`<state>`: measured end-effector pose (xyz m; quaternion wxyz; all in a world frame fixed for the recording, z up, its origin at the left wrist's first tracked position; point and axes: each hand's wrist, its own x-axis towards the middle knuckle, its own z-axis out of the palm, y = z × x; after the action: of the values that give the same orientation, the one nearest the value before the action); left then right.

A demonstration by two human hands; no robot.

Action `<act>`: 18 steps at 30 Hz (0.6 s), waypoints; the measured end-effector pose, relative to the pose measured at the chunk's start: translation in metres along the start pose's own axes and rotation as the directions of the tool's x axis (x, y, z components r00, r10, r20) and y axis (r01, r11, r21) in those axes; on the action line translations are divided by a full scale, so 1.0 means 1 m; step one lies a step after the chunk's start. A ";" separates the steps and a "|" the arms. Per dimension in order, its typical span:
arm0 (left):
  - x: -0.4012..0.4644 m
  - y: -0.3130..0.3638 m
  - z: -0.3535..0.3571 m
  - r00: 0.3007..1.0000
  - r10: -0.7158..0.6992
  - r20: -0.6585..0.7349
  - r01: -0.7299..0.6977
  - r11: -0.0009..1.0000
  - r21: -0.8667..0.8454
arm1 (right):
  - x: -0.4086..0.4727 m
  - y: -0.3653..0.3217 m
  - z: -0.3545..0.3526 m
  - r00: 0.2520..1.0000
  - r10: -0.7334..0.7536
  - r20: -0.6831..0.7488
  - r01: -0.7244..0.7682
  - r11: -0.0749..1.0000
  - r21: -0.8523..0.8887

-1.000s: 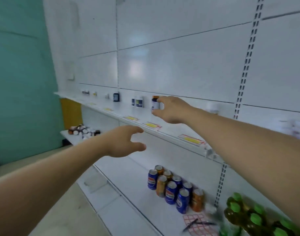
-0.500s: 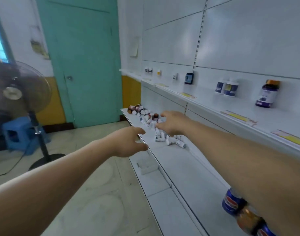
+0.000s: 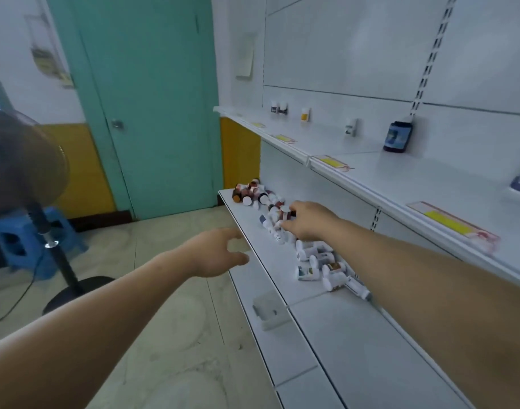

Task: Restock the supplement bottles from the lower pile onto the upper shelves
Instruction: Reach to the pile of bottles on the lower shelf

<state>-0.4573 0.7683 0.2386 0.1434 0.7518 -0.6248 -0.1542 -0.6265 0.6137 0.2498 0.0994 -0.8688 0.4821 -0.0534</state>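
While half a second ago above it, right hand (image 3: 307, 221) now among pile (image 3: 282, 222).

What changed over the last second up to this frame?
The right hand let go of a bottle on the upper shelf, then swung down into the pile of bottles, fingers closing on one. The left hand stayed open, hovering empty.

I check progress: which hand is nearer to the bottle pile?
Right. The right hand is on the bottle pile; the left hand hovers off the shelf edge.
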 end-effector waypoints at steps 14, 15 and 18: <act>0.319 -0.190 -0.035 0.975 0.060 0.216 -0.047 0.997 -0.065 | 0.308 -0.039 0.072 0.981 0.189 0.039 -0.192 0.974 0.122; 0.341 -0.199 -0.034 0.970 0.063 0.234 -0.047 0.996 -0.076 | 0.327 -0.039 0.078 0.981 0.190 0.040 -0.194 0.972 0.130; 0.406 -0.225 -0.026 0.958 0.083 0.276 -0.070 0.996 -0.057 | 0.388 -0.035 0.094 0.984 0.179 0.007 -0.178 0.975 0.130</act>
<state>-0.1752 0.4100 0.1491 0.0775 0.6946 -0.6635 -0.2672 -0.3741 0.3139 0.1645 0.1589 -0.8135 0.5540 -0.0777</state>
